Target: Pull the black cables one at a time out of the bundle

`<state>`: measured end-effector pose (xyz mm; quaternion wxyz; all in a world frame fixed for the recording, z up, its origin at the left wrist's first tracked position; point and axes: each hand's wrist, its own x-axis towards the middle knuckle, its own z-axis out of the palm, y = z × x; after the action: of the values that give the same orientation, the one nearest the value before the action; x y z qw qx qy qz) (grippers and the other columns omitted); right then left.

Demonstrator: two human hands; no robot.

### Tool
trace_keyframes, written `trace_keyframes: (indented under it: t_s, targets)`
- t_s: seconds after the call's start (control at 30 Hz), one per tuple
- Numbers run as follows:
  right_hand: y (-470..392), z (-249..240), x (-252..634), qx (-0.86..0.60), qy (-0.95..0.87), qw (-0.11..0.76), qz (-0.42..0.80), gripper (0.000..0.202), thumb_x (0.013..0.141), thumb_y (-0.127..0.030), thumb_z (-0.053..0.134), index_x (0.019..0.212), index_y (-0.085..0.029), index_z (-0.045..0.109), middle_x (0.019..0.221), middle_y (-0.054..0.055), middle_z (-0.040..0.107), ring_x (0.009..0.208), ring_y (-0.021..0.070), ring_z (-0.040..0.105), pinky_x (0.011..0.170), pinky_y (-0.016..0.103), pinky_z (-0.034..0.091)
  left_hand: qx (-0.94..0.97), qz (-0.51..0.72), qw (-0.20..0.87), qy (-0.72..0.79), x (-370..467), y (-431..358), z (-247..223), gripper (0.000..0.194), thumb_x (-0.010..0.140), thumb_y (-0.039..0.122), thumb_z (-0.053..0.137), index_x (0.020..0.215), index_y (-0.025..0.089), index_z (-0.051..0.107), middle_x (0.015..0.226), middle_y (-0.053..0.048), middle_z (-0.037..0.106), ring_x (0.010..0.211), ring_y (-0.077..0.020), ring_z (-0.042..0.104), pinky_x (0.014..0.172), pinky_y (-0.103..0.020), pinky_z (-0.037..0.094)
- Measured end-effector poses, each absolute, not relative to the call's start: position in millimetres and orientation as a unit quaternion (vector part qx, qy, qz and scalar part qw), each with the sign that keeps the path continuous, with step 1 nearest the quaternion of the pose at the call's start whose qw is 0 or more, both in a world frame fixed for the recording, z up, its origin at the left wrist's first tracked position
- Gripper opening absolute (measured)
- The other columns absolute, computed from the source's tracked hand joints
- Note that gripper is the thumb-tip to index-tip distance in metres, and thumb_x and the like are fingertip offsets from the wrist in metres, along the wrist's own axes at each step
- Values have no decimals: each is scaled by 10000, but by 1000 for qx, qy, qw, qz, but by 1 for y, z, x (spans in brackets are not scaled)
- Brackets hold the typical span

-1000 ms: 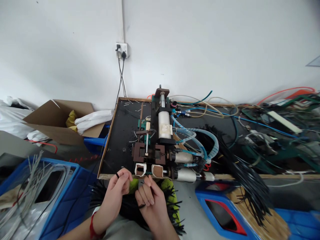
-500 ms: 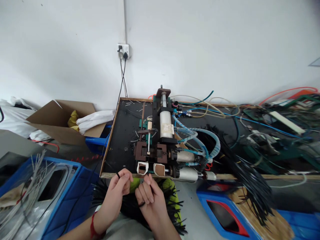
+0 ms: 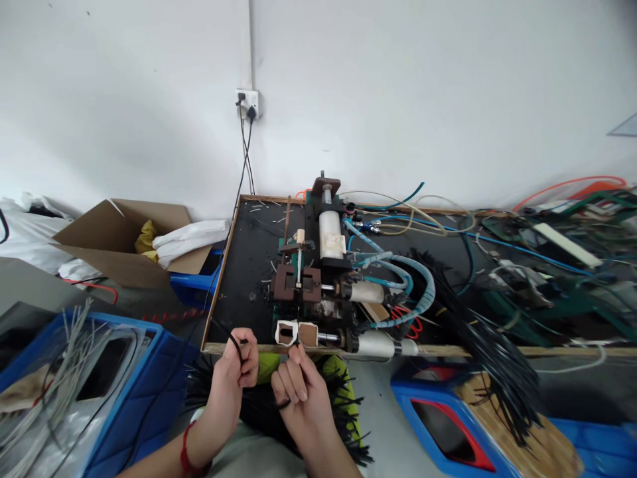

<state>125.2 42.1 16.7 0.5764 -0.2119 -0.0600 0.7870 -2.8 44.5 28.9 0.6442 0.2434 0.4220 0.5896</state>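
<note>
My right hand (image 3: pixel 304 395) is closed on a thin black cable, its fingertips just in front of a pair of padded clamp blocks (image 3: pixel 309 336) at the table's front edge. The blocks are pressed together around the cable's tip. My left hand (image 3: pixel 233 372), a little to the left, is closed on another length of black cable (image 3: pixel 231 340) curving over the fingers. Behind the blocks stands the machine's brown metal jaw (image 3: pixel 284 284), with a white air cylinder (image 3: pixel 331 238) above it. Black cut cables (image 3: pixel 266 408) lie on my lap under both hands.
A long bundle of black cables (image 3: pixel 480 332) hangs over the table edge at right, above a blue crate (image 3: pixel 421 431). Blue air hoses (image 3: pixel 423 292) loop beside the machine. Another blue crate (image 3: pixel 144 385) stands at left, with an open cardboard box (image 3: pixel 99 259) behind it.
The right clamp block has moved left against the other, and the brown jaw has closed too. My left hand has lifted slightly, its cable showing more. My right hand stays nearly in place.
</note>
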Motion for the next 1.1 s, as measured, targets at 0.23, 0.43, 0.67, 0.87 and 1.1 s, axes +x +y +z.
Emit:
trace_keyframes:
  t_s: [0.23, 0.43, 0.67, 0.87, 1.1]
  targets:
    - [41, 18, 124, -210, -66, 585, 781, 279, 921, -355, 754, 733, -191, 629, 401, -136, 257, 437, 94, 68, 441, 207, 262, 269, 598, 613, 441, -2, 40, 29, 454, 940, 628, 591, 776, 208, 542, 604, 85, 267, 517, -107, 157, 458, -230, 180]
    - [41, 20, 125, -227, -73, 588, 773, 267, 908, -376, 768, 756, -188, 655, 401, -133, 284, 432, 92, 88, 437, 221, 258, 416, 559, 544, 468, -15, 34, 28, 328, 1024, 422, 559, 833, 187, 686, 724, -13, 540, 690, -159, 484, 667, -271, 410]
    - [31, 10, 128, -288, -155, 591, 737, 320, 937, -451, 708, 750, -195, 666, 374, -114, 348, 391, 78, 194, 456, 243, 232, 533, 523, 435, 503, -23, 43, 45, 238, 983, 372, 632, 957, 207, 802, 891, -66, 700, 843, -208, 632, 739, -283, 488]
    - [8, -18, 169, -467, -344, 514, 632, 460, 889, -597, 702, 715, -171, 688, 419, -36, 534, 383, 90, 396, 466, 251, 231, 469, 554, 476, 496, -15, 46, 44, 180, 912, 371, 729, 957, 198, 746, 701, -5, 679, 628, -164, 628, 618, -264, 509]
    - [-14, -23, 194, -547, -428, 493, 524, 480, 939, -602, 619, 744, -176, 721, 430, -25, 548, 417, 126, 467, 512, 276, 328, 453, 548, 500, 495, -11, 46, 42, 193, 931, 373, 709, 961, 183, 723, 708, -9, 680, 599, -163, 638, 566, -262, 539]
